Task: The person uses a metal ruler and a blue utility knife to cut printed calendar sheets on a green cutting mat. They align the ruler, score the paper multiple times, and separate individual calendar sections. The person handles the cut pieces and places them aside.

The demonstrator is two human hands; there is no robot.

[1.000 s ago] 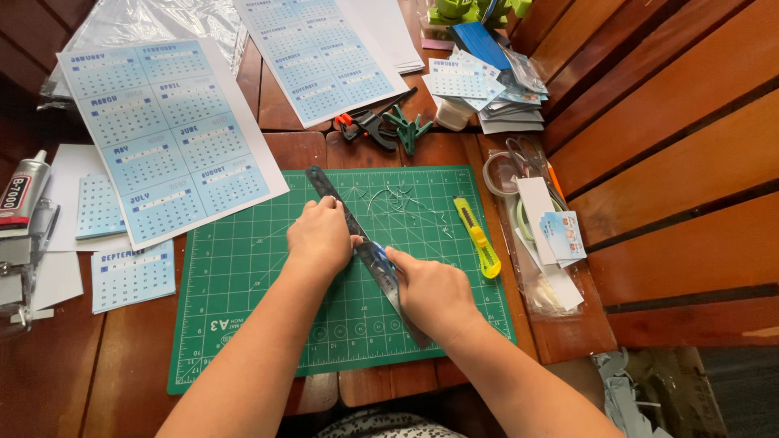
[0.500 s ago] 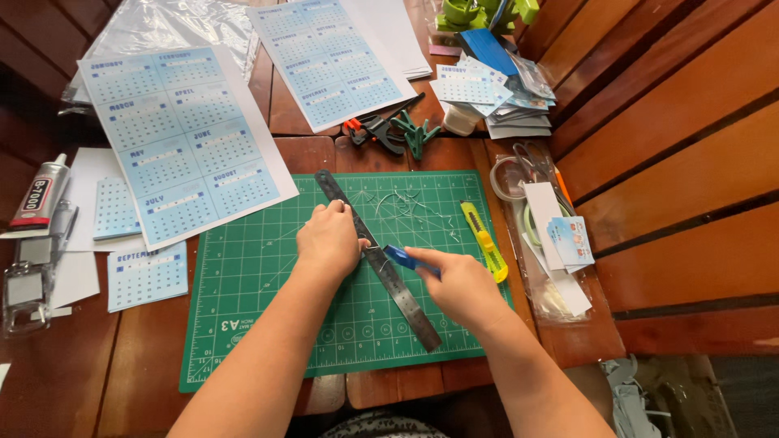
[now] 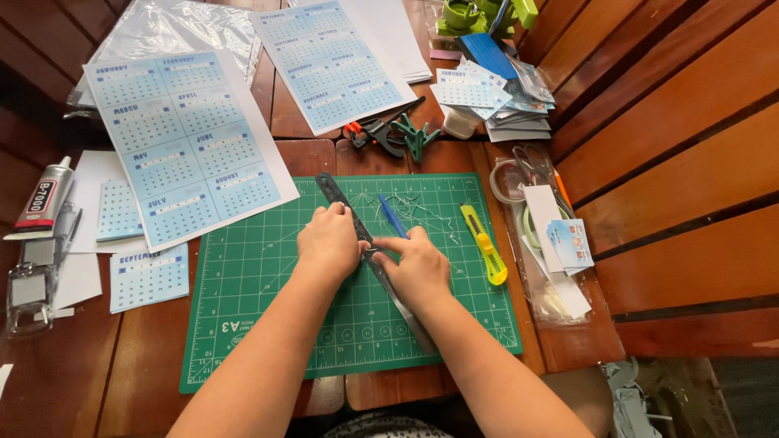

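Pressure from our left hand point(image 3: 329, 242), spread flat, pins the dark ruler point(image 3: 375, 261) slantwise across the green cutting mat point(image 3: 268, 324) on the bench, giving our right hand point(image 3: 420, 265), pinching the blue craft knife point(image 3: 391, 216), a steady edge.

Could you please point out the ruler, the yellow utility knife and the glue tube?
ruler point(image 3: 334, 189): head view, bare top end.
yellow utility knife point(image 3: 484, 242): head view, mid-body.
glue tube point(image 3: 46, 197): head view, labelled middle.
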